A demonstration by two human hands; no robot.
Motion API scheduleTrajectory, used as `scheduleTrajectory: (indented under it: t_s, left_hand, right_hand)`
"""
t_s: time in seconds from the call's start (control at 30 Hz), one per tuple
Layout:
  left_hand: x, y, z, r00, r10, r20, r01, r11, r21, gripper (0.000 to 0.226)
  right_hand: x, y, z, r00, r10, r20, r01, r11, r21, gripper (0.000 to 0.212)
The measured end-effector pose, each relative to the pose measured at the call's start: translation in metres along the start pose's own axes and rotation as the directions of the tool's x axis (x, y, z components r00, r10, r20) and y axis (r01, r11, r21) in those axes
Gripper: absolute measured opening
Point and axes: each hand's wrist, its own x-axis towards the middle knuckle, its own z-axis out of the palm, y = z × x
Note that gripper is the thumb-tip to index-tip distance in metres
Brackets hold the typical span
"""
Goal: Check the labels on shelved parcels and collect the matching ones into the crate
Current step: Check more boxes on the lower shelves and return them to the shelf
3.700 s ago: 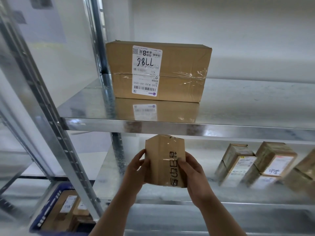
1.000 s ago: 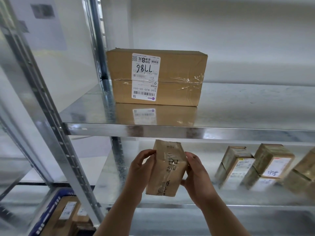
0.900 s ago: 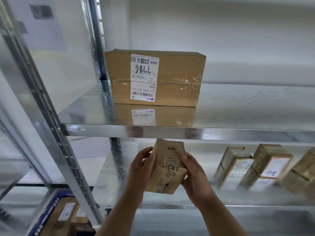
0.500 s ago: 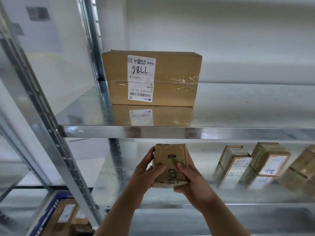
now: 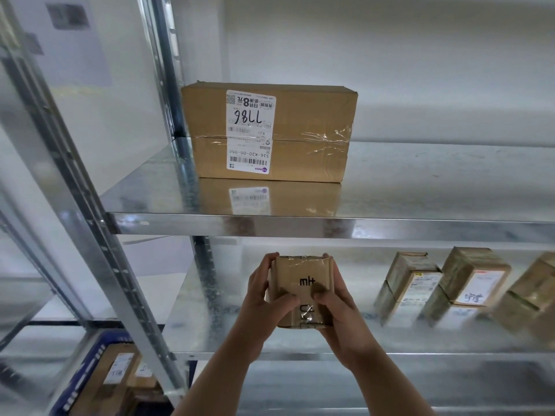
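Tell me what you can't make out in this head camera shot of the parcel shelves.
Small parcel: head view, left hand and right hand cover part of its black writing.
Blue crate: head view, cut by the bottom edge, partly behind the shelf upright.
Rightmost parcel, lower shelf: head view, blurred, cut by the right edge.
Large box label: head view, fine print too small.

Head view, close, facing metal shelving [image 5: 330,228]
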Motion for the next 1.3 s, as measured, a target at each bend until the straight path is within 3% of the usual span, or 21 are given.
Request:
scheduleTrajectory:
  t_s: [0.1, 0.2, 0.27, 0.33, 0.43, 0.57, 0.67, 0.77, 0.97, 1.07, 1.3]
  left_hand:
    - [-0.004, 0.004, 0.004, 0.998, -0.067, -0.013, 0.065, 0.995, -0.081, 0.053]
    - [-0.004, 0.008, 0.007, 0.987, -0.132, -0.091, 0.118, 0.982, -0.145, 0.019]
    - [-0.003, 0.007, 0.009, 0.973, -0.167, -0.16, 0.14, 0.976, -0.167, 0.015]
    - [-0.003, 0.003, 0.009, 0.96, -0.196, -0.198, 0.156, 0.967, -0.201, 0.014]
    - [-0.004, -0.003, 0.004, 0.967, -0.18, -0.182, 0.129, 0.956, -0.262, 0.015]
    - [-0.006, -0.007, 0.004, 0.984, -0.119, -0.136, 0.093, 0.979, -0.179, 0.049]
    - [-0.003, -0.008, 0.011, 0.985, -0.076, -0.152, 0.064, 0.995, -0.081, 0.038]
    - [0.003, -0.006, 0.015, 0.989, -0.072, -0.131, 0.063, 0.996, -0.07, 0.044]
    - [0.014, -0.008, 0.022, 0.998, 0.03, -0.051, -0.03, 0.999, 0.011, 0.042]
    - [0.019, -0.011, 0.02, 0.994, 0.067, -0.086, -0.058, 0.994, 0.095, 0.045]
    - [0.039, -0.039, 0.0, 0.976, 0.088, -0.201, -0.015, 0.94, 0.341, 0.056]
  right_hand:
    - [-0.003, -0.001, -0.001, 0.999, -0.017, -0.041, 0.013, 0.997, -0.079, 0.039]
    - [-0.001, 0.0, -0.003, 0.987, -0.005, -0.162, -0.009, 0.996, -0.088, 0.041]
    - [0.001, 0.005, -0.008, 0.969, 0.009, -0.246, -0.019, 0.999, -0.04, 0.036]
    - [0.001, 0.005, -0.01, 0.959, 0.066, -0.277, -0.059, 0.998, 0.033, 0.048]
    - [0.002, 0.0, -0.012, 0.965, 0.094, -0.246, -0.077, 0.994, 0.077, 0.075]
    - [-0.003, -0.006, -0.012, 0.989, 0.01, -0.15, -0.006, 1.0, 0.03, 0.042]
    - [-0.003, -0.009, -0.01, 0.995, -0.046, -0.092, 0.041, 0.998, -0.057, 0.042]
    - [-0.001, -0.006, -0.016, 0.994, -0.078, -0.072, 0.066, 0.986, -0.15, 0.052]
    - [0.011, 0.005, -0.039, 0.994, 0.033, -0.104, -0.042, 0.995, -0.094, 0.061]
    - [0.018, 0.007, -0.046, 0.998, 0.052, -0.029, -0.056, 0.98, -0.189, 0.059]
    - [0.058, 0.027, -0.056, 0.993, 0.118, -0.032, -0.12, 0.89, -0.441, 0.072]
